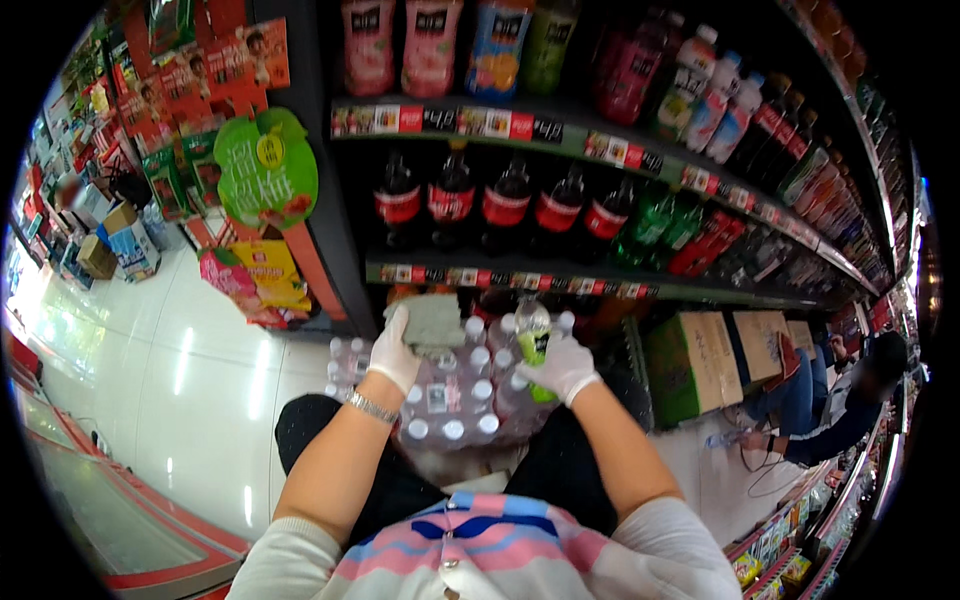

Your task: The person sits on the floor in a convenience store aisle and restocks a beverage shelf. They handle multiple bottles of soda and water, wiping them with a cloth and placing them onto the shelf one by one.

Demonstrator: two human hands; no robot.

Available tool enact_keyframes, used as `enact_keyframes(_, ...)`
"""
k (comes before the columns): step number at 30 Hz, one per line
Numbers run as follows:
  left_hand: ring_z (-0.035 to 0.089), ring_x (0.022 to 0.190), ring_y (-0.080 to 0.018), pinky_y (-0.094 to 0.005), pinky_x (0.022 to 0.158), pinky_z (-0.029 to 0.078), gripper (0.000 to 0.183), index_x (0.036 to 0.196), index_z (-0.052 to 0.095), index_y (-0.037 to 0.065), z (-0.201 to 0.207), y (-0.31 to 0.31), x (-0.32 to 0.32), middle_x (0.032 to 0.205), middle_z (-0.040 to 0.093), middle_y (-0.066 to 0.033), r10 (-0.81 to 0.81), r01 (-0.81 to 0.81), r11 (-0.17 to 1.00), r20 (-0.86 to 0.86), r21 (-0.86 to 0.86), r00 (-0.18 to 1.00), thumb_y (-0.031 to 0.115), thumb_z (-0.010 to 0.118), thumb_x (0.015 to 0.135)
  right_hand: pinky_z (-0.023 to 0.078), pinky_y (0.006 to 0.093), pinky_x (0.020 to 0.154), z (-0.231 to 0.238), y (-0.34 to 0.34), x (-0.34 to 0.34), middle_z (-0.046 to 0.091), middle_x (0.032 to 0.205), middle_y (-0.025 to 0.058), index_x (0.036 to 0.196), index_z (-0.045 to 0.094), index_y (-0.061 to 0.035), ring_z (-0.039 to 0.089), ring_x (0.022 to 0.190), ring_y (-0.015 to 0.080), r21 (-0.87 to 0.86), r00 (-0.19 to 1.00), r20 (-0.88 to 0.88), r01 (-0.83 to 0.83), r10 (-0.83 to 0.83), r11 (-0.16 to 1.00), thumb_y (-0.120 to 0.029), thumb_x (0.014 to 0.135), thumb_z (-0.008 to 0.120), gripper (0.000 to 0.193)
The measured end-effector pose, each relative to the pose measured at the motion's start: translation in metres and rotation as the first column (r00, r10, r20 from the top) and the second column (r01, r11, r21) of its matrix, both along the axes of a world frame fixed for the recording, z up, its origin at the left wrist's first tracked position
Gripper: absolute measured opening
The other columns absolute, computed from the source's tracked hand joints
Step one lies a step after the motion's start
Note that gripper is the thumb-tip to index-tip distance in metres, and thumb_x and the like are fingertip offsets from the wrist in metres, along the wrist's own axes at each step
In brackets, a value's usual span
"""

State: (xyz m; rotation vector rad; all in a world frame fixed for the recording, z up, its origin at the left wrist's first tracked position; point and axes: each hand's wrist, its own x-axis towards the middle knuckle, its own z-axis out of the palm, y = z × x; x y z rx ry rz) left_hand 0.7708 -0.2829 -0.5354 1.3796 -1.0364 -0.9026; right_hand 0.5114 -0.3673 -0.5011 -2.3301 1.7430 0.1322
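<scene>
My left hand [396,357], in a white glove with a metal watch at the wrist, grips a grey-green cloth [433,321]. My right hand [566,368], gloved too, is wrapped round a clear bottle with a green label [533,330], its upper end pointing toward the shelf. Below both hands, between my knees, stand shrink-wrapped packs of white-capped bottles [440,397]. The cloth hangs over the far part of these packs and hides some of them. The bottle's lower part is partly covered by my right fingers.
Ahead rises a drinks shelf [500,281] with dark red-labelled bottles [505,197] and pink bottles [431,50] above. Cardboard boxes [712,362] stand at the right, near a crouching person [850,400]. A green leaf-shaped sign [266,170] hangs on the left display. Tiled floor [215,370] lies at the left.
</scene>
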Motion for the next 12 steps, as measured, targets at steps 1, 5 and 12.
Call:
enact_keyframes(1,0.052,0.118,-0.0242,-0.032,0.097,0.045,0.054,0.127,0.046,0.002,0.004,0.008,0.001,0.128,0.054,-0.0125,0.122,-0.107,0.993,0.46,-0.058,0.88,-0.004,0.064,0.077,0.049,0.0384,0.089,-0.003,0.0,0.003,0.06,0.103,0.0238,0.124,0.048,-0.0015,0.061,0.098,0.0341,0.027,0.998,0.036,0.057,-0.057,0.998,-0.053,0.065,0.073,0.082)
enact_keyframes(5,0.051,0.118,-0.0254,-0.0372,0.1,0.041,0.039,0.127,0.049,0.006,-0.024,-0.004,0.012,0.127,0.054,-0.0096,-0.017,-0.073,0.996,-0.894,-0.055,0.448,0.02,0.057,0.092,0.047,0.0372,0.09,0.008,-0.011,-0.014,0.06,0.114,0.0212,0.128,0.047,0.0006,0.061,0.102,0.0321,0.326,0.934,0.355,-0.077,-0.046,0.942,-0.044,0.07,0.073,0.078)
enact_keyframes(12,0.039,0.129,-0.0233,-0.0392,0.11,0.03,0.047,0.134,0.043,0.007,-0.043,-0.011,0.014,0.137,0.048,-0.0068,-0.019,-0.004,1.0,-0.876,-0.024,0.481,0.03,0.053,0.095,0.04,0.0364,0.101,0.1,0.0,0.001,0.054,0.125,0.0112,0.134,0.039,0.002,0.054,0.113,0.0214,0.091,0.175,0.984,-0.383,-0.024,0.919,-0.011,0.079,0.069,0.065)
